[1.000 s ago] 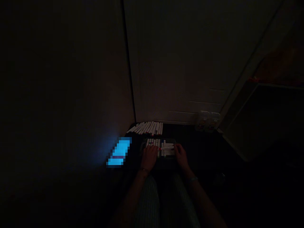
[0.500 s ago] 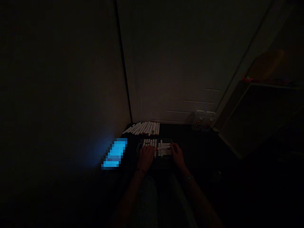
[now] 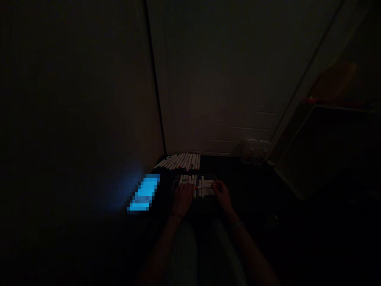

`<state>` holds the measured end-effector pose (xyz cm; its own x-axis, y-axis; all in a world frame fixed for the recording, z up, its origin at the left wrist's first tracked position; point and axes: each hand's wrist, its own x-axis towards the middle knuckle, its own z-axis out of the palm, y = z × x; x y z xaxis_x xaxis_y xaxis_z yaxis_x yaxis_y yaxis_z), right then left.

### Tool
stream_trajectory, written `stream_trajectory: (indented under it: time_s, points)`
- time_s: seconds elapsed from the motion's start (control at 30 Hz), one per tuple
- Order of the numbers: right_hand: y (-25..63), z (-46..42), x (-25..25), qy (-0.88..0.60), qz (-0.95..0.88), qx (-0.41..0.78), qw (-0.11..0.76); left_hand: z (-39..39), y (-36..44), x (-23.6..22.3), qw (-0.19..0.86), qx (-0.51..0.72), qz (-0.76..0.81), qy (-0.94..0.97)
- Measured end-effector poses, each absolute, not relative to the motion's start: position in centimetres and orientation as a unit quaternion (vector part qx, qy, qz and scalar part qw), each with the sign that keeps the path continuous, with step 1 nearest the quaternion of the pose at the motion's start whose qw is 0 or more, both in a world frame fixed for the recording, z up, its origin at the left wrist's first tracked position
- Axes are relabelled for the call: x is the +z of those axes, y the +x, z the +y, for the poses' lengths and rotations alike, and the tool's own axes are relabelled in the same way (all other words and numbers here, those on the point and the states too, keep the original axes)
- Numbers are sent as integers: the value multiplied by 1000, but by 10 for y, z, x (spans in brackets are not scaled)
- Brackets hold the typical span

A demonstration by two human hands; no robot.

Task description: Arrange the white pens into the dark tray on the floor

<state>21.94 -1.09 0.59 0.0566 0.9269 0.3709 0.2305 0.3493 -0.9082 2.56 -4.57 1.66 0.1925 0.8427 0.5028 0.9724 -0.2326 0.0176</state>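
You are working in very dim light, with your bare right hand (image 3: 222, 194) pinching a slim white marker with a red band (image 3: 204, 186) by its right end, thumb and fingertips closing together on it. That marker is lying almost level above a shallow rectangular tray (image 3: 212, 176), whose material is too dark for anyone to make out, and its red-banded end is pointing toward your bare left hand (image 3: 183, 200). Your left fingers are bending down over a row of white markers with coloured bands (image 3: 188, 179) that is standing side by side inside the tray; you cannot tell from here how tightly those fingers are closing, or whether they are also touching the red-banded marker. Just right of the row, a flat pale patch (image 3: 209, 192) is showing in the tray, beneath the held marker and beside your right fingers. Behind the tray, a loose fan of white markers (image 3: 185, 161) is resting on the dark surface (image 3: 232, 172), its left ones leaning over at a slant. A bright blue pixelated rectangle (image 3: 145, 192) is glowing to the left of your left hand, and two clear upright containers (image 3: 256, 151) are standing side by side at the back right, near the pale wall (image 3: 208, 87).
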Motion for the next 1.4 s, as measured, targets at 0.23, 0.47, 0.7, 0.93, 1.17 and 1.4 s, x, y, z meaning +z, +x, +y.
stream_trajectory:
  time_s: [0.23,0.47,0.7,0.93,1.17,1.4]
  points:
    - [220,-10,2,-470,-617,301,555,-44,23,10,165,-210,-590,-762]
    - [220,-12,7,-473,-620,304,548,-42,23,10,167,-211,-594,-758]
    - [218,-12,5,-480,-613,312,544,-42,23,10,169,-214,-592,-758]
    - [218,-13,8,-491,-599,310,551,-43,24,13,158,-213,-593,-760]
    - [216,-13,10,-477,-600,312,562,-43,22,13,157,-209,-592,-762]
    - [217,-13,12,-473,-613,325,543,-45,23,17,159,-212,-599,-756]
